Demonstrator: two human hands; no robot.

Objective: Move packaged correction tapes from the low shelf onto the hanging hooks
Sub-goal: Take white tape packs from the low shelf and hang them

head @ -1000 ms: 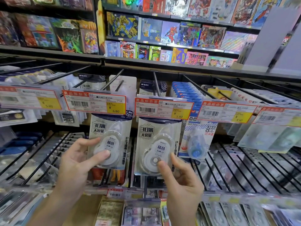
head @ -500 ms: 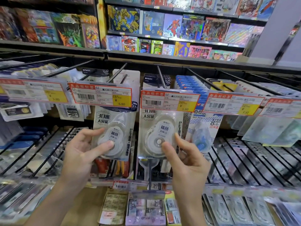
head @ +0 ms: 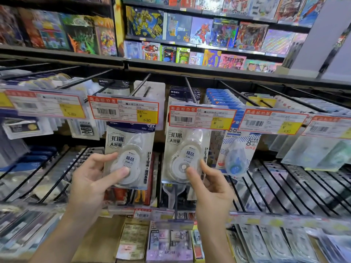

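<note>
Both packaged correction tapes sit higher than a second ago, their top edges now tucked behind the price tags at the hook tips. Left pack (head: 131, 156) is a flat card with a clear, rounded plastic blister over a white, teardrop-shaped tape dispenser; bold grey characters sit at its upper left and a vertical line of print runs down its right edge. Right pack (head: 185, 153) matches it in shape and print, with a round hub showing through the blister. The left hand (head: 91, 181) grasps the left pack, thumb pressed on the blister front and fingers curled behind the card's left edge. The right hand (head: 210, 188) pinches the right pack, thumb on the hub and fingers along the card's right edge. Each pack hangs just below an orange-bordered price tag (head: 123, 112) with a yellow price box, at twelve o'clock from the hands. Thin black metal hooks (head: 140, 85) run back toward a dark rail. At three o'clock hangs a blue dotted tape pack (head: 237, 154). Glossy, colourful toy boxes (head: 201, 31) line the shelves at twelve o'clock.
</note>
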